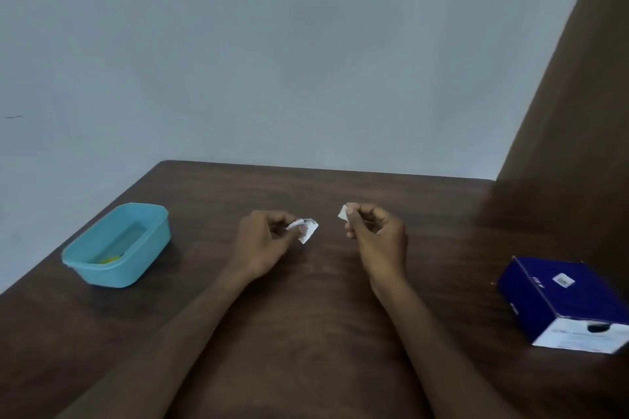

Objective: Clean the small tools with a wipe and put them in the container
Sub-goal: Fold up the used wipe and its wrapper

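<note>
Blue box [565, 299] right of hands. Left hand [263, 241] pinches torn wipe packet [306, 228]; right hand [376, 238] pinches torn-off strip [342, 213]. Teal container [117, 245] far left of hands, yellow item [110, 259] inside.

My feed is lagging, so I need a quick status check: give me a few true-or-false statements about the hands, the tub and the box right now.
1. The left hand pinches a small white packet. True.
2. The right hand lies flat on the table. False: it is raised, with its fingers curled, pinching a small white scrap.
3. The blue tub sits at the left with something yellow inside. True.
4. The dark blue box is stacked on the tub. False: it rests on the table at the far right, apart from the tub.
5. The two white pieces are joined. False: a gap separates them.
</note>
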Motion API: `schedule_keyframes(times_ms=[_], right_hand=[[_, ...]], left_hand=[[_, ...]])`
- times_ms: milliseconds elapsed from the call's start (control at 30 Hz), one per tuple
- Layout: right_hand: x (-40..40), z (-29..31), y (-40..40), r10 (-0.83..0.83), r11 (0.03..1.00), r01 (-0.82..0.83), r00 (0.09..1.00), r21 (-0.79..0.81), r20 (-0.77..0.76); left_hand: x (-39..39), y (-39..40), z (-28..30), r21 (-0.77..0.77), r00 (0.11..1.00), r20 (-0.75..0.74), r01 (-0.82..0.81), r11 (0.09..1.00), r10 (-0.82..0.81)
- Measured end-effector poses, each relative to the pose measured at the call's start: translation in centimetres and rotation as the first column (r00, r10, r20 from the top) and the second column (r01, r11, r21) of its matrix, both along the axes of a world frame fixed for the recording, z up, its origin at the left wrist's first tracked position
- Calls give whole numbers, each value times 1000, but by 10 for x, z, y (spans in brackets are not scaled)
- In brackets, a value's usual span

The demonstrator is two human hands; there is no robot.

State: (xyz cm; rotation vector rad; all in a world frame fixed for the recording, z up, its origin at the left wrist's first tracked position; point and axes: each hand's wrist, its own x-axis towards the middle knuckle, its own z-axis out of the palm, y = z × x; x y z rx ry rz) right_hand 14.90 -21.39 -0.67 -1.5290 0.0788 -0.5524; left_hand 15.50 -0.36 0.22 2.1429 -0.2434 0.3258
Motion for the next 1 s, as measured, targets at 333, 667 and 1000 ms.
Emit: schedule_keyframes(times_ms=[333,667,1000], right_hand=[[-7,5,14,29,871,98,968,-481,250],[-7,1,15,84,739,171,936,-652,341],[-6,0,14,88,812,12,986,-584,142]], left_hand=[[9,-1,-9,-81,996,10,92,992,-92],[11,2,-12,-38,995,-13,101,994,-101],[6,3,-8,-6,989,6,145,989,-145]])
